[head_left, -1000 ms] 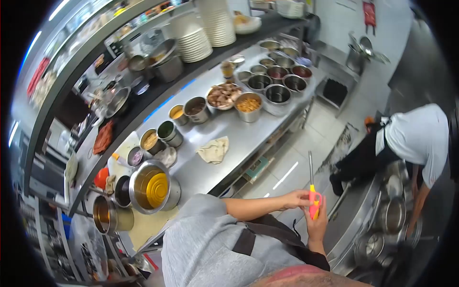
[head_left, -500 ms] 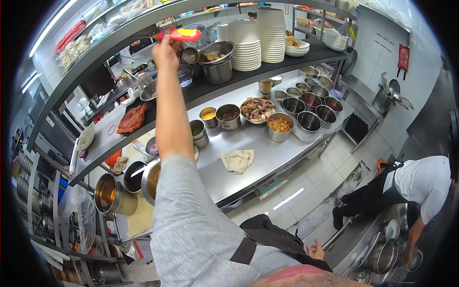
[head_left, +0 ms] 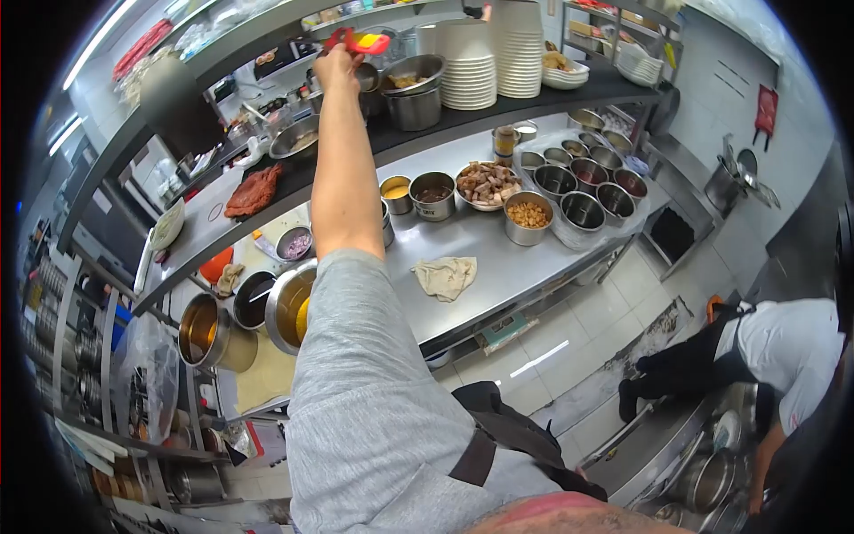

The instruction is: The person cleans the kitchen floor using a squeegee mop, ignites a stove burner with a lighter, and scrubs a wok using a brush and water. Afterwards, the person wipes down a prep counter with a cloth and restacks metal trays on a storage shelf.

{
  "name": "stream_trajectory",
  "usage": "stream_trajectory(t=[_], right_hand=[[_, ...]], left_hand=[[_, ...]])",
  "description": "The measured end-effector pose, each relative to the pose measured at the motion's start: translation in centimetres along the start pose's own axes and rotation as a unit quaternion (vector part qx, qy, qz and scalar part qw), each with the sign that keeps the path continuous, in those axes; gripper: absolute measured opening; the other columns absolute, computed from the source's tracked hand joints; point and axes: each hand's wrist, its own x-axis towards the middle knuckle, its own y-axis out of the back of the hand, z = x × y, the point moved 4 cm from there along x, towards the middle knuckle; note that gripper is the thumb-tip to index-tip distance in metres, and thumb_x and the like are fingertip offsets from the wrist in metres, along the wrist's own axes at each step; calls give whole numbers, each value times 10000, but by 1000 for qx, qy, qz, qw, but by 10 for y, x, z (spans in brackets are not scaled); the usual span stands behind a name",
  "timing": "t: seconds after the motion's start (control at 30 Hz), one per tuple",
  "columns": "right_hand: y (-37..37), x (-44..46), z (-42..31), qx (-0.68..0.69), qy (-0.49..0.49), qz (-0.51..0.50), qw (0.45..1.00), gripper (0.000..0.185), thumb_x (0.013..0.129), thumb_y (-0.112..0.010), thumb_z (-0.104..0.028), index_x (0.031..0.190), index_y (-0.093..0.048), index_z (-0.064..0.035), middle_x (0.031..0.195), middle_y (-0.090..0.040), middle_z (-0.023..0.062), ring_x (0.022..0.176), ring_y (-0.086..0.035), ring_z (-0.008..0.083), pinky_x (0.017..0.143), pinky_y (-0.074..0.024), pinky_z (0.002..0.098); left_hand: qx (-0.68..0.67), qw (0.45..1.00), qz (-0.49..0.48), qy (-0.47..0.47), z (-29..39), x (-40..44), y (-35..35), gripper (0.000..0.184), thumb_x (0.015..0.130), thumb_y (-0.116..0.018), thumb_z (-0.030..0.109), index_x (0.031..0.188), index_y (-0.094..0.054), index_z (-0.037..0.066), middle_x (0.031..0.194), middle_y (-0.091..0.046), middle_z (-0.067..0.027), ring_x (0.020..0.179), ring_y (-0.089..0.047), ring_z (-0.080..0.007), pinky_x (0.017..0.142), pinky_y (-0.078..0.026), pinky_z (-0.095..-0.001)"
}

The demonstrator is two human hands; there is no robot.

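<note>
My left hand [head_left: 336, 69] is raised at the end of a stretched arm, above the black-topped upper shelf [head_left: 463, 114]. Its fingers are closed on a red and yellow tool [head_left: 363, 42], whose exact kind I cannot make out. Beside that hand stand a steel pot [head_left: 415, 109] with a steel bowl of food [head_left: 413, 73] on top, and tall stacks of white bowls [head_left: 469, 82]. A wide steel bowl [head_left: 294, 135] sits just left of my forearm. Only a sliver of my right hand [head_left: 582, 475] shows near my dark apron, its fingers hidden.
On the steel counter [head_left: 507, 271] are a folded cloth [head_left: 445, 278], a bowl of cut meat [head_left: 488, 184], a pot of browned cubes [head_left: 528, 218] and several sauce pots [head_left: 583, 212]. Red meat [head_left: 253, 191] lies on the shelf. A co-worker [head_left: 783, 343] bends over pans at right.
The view has shifted, so shelf and counter appear moved slightly. My left arm stays raised with the red and yellow tool. My right hand has mostly dropped out of sight.
</note>
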Motion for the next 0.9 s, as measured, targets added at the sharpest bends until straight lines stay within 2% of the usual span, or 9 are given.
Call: stream_trajectory(t=[0.07,0.13,0.23,0.37,0.43,0.57,0.77,0.83,0.9], right_hand=[[-9,17,38,158,-43,44,985,347,756,-671,-201,1030,-614,3,736,-627,124,664,-603,225,653,-484,340],[60,-50,-77,58,78,166,981,205,748,-634,-100,902,-590,28,673,-553,156,603,-520,303,584,-429,392],[54,-62,-64,28,46,202,978,336,764,-646,-155,1041,-599,30,874,-635,207,784,-639,311,693,-500,386],[62,-139,-97,133,-36,217,966,356,786,-646,-239,1059,-611,-13,905,-648,175,827,-624,330,762,-492,388],[50,-169,-77,183,-85,245,948,355,795,-643,-252,1062,-613,-21,894,-649,174,819,-624,332,759,-493,385],[8,-245,-35,270,-207,295,893,336,818,-627,-272,1063,-618,-41,864,-649,176,809,-626,336,749,-495,389],[-82,-336,-6,323,-378,352,793,363,791,-657,-274,1064,-620,-37,860,-657,166,805,-632,329,732,-498,394],[-95,-341,3,324,-398,356,781,360,791,-659,-272,1063,-621,-39,865,-658,168,810,-633,331,735,-499,395],[-106,-351,10,380,-448,373,718,349,792,-660,-276,1049,-629,-43,866,-658,172,814,-632,338,740,-500,399]], left_hand=[[9,997,15,-69,2,-40,10,183,769,-606,61,930,-581,-23,752,-580,-77,554,-564,-185,513,-519,-302],[-8,983,-92,-158,5,-133,11,267,839,-583,135,1066,-551,-1,880,-576,-92,737,-568,-164,627,-485,-294],[26,965,-260,-36,-55,-317,-7,320,904,-520,180,1171,-523,2,1050,-595,-153,872,-579,-188,708,-483,-294],[84,644,-684,332,-104,-687,-14,321,863,-591,98,1163,-528,2,1027,-595,-95,808,-602,-148,686,-503,-257],[-65,468,-856,211,-41,-819,-13,361,859,-588,71,1199,-504,-18,1107,-588,-130,958,-601,-207,770,-500,-291],[-287,307,-907,14,119,-991,-66,323,830,-603,73,1127,-542,-39,1094,-582,-213,973,-587,-322,819,-468,-346],[-452,320,-807,-208,197,-1275,-73,349,808,-602,178,1064,-564,-58,1031,-602,-215,903,-594,-390,831,-458,-441],[-259,225,-861,-375,179,-1345,-66,382,802,-598,252,1001,-584,-74,940,-623,-213,893,-596,-385,803,-474,-444],[-277,238,-846,-389,179,-1365,-62,339,797,-609,311,869,-634,-19,761,-629,-201,788,-623,-357,738,-500,-430]])
